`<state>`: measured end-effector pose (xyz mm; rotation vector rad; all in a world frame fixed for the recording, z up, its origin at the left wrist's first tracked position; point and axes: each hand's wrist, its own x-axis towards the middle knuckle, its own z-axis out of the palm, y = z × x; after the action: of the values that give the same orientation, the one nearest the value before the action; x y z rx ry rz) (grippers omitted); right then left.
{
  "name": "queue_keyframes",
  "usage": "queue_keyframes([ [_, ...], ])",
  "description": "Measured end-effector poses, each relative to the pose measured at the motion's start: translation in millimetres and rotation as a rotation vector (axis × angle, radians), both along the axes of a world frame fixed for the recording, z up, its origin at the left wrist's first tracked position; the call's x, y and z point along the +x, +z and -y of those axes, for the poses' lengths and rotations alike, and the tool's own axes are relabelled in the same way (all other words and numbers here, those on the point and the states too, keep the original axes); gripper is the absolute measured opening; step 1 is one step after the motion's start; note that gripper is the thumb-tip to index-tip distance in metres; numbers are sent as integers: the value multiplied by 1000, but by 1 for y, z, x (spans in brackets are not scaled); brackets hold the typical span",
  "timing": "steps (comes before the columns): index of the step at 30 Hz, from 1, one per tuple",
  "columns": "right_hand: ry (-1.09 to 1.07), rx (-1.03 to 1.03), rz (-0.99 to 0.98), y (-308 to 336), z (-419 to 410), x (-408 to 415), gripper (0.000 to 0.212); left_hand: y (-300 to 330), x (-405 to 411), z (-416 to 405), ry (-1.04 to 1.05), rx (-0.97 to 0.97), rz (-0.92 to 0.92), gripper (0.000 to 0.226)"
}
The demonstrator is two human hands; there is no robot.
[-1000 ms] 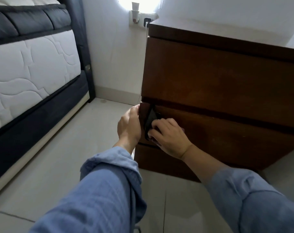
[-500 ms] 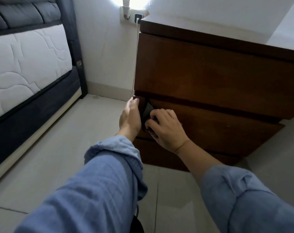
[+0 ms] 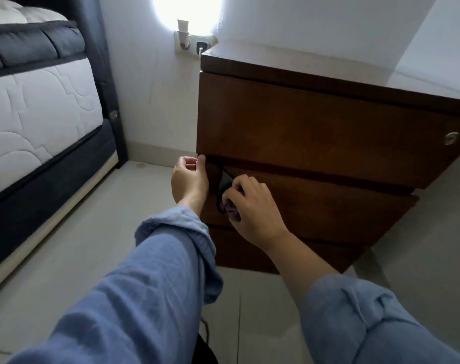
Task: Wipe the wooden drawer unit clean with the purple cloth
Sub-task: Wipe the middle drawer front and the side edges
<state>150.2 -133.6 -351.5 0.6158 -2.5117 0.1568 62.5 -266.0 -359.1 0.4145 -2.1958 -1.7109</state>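
A pale tiled floor (image 3: 66, 245) is running between a mattress (image 3: 39, 114) and the wooden drawer unit (image 3: 315, 132) standing against a white wall. The left hand (image 3: 189, 179) is curling round the unit's left front corner — thumb touching the edge. The right hand (image 3: 252, 208) is gripping the bunched purple cloth (image 3: 227, 187), pressing it against the middle drawer front — near that left edge.

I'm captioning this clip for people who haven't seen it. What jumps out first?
Two hands in blue sleeves meet at the near left corner of the wooden drawer unit: the right hand presses a purple cloth against the second drawer front, the left hand grips the corner edge. Above, a bright plug-in light glares on the wall; a mattress fills the left.
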Motion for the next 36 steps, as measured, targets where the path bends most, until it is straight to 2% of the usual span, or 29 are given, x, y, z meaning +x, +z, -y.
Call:
queue_keyframes([
  [5, -11, 14, 18, -8, -5, -4, 33, -5, -2, -4, 11, 23, -36, 29],
  [15, 72, -79, 45, -27, 14, -3, 27, 3, -8, -1, -12, -27, 39, 32],
  [21, 89, -82, -78, -23, 12, 10, 21, 10, -7, 0, -50, -38, 90, 31],
  [26, 14, -21, -210, -26, 4, 8, 20, -3, 8, 4, -71, 128, 44, 39],
  [31, 57, -83, 0, -50, 9, 4, 31, -7, 12, 12, -107, 304, 23, 45],
  [36, -31, -251, -270, -34, 14, -34, 30, -12, 13, 9, -43, 332, -27, 46],
])
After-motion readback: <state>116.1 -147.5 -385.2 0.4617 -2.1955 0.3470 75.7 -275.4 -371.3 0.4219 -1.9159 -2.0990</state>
